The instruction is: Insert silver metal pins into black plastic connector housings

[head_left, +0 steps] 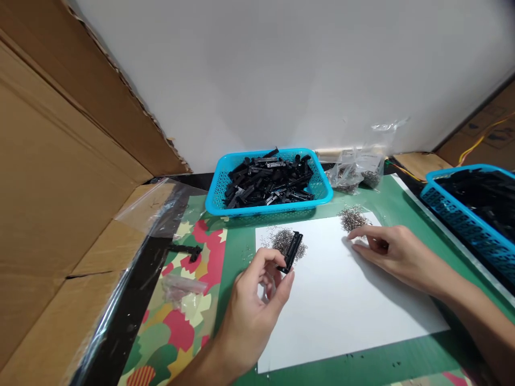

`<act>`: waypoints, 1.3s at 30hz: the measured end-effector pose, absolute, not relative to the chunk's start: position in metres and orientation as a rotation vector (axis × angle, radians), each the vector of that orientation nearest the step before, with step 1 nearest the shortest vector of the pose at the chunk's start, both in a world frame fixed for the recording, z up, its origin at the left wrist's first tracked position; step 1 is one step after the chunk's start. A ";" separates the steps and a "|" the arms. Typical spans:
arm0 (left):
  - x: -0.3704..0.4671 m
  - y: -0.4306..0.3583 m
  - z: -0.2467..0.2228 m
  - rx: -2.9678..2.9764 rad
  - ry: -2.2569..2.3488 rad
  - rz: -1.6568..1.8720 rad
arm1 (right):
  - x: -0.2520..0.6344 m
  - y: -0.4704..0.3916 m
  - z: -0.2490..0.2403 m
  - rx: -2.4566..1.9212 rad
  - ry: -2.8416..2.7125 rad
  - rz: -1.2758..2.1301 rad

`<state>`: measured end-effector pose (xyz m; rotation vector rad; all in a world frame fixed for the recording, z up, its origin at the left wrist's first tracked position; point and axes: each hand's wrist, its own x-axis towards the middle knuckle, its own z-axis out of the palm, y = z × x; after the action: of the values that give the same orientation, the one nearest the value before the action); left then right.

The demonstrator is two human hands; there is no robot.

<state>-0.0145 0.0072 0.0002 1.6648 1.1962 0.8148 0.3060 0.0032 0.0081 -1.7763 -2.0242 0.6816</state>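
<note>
My left hand (257, 300) grips a narrow black plastic part (293, 252) between thumb and fingers, tilted above the white sheet (322, 316). Just behind that part lies a pile of tiny silvery metal pieces (281, 241), perhaps small springs or pins. To the right, my right hand (386, 249) has thumb and index finger drawn close in a pinch at the near edge of a second pile of tiny metal pieces (352, 219). Whatever sits between those fingertips is too small to make out.
A blue basket (269, 208) full of black plastic parts stands against the wall; another blue basket (475, 209) is at right. Clear bags (350, 174) of metal pieces lie behind. On the left are a loose black part (187, 250), a small plastic bag (185, 284) and cardboard (100, 236).
</note>
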 end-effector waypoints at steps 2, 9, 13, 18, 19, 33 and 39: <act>-0.015 0.007 0.001 1.669 1.192 0.812 | 0.308 0.003 0.007 -1.793 -2.001 0.670; -0.013 0.007 0.000 1.675 1.149 0.818 | 0.310 0.005 0.002 -1.810 -1.966 0.586; -0.013 0.006 0.000 1.687 1.133 0.812 | 0.310 0.006 -0.001 -1.824 -1.990 0.527; -0.013 0.006 0.003 1.706 1.128 0.803 | 0.311 0.005 -0.002 -1.822 -2.011 0.550; -0.012 0.006 0.003 1.709 1.128 0.803 | 0.311 0.004 -0.001 -1.815 -2.016 0.563; -0.013 0.004 0.005 1.707 1.127 0.786 | 0.310 0.005 0.000 -1.800 -2.032 0.561; -0.012 0.004 0.004 1.730 1.128 0.787 | 0.312 0.002 0.001 -1.742 -2.070 0.623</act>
<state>-0.0124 0.0043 0.0043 1.7303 1.1278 0.7868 0.3116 0.0024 0.0011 -1.7421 -2.0705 0.6230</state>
